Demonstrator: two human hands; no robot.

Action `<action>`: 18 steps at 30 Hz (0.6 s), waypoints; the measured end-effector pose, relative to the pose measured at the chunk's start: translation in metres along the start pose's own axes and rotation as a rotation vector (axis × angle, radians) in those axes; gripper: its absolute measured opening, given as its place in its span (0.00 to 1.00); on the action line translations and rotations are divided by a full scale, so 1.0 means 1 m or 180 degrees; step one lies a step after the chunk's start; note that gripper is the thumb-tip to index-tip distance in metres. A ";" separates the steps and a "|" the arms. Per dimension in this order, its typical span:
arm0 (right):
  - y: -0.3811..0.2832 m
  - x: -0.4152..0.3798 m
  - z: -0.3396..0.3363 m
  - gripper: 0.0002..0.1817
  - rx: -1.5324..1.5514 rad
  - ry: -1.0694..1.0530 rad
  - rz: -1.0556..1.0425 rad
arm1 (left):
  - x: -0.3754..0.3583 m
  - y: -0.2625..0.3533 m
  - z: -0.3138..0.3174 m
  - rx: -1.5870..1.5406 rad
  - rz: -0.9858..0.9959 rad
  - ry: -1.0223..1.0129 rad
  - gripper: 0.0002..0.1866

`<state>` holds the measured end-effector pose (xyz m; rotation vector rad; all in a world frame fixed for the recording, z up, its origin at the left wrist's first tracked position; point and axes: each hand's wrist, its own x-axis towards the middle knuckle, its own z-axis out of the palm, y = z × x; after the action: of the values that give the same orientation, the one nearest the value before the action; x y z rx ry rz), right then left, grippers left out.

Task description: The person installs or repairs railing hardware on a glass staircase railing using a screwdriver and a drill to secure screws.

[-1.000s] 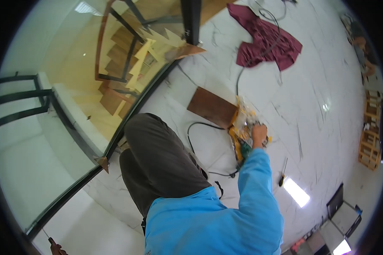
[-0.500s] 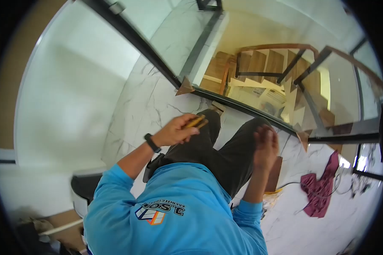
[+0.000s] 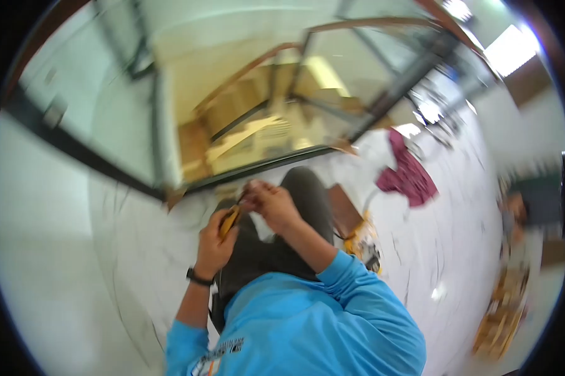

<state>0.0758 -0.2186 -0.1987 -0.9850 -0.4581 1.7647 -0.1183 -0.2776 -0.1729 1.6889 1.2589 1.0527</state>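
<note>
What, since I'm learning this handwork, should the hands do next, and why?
Perhaps hold the yellow-handled tool steady in the left hand: the right hand is bunched close to its far end, and blur hides whether those fingers pinch anything.

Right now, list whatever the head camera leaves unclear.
Head view:
- Yellow tool: partly covered by the left hand and blurred; its exact kind is unclear.
- Right hand: blur hides whether its fingers pinch anything.
- Shirt print: too blurred to read, cut off by the bottom edge.
- Clutter beside the brown board: too small and blurred to sort out.
</note>
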 end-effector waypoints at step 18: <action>-0.128 -0.076 -0.049 0.12 0.0212 0.0814 -0.1689 | 0.100 0.087 0.105 -0.2065 -0.0765 -0.2205 0.19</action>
<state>0.2019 -0.2419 -0.1076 -0.9232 -0.4442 1.1560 0.0253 -0.2102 -0.1148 1.1892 0.5582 0.5530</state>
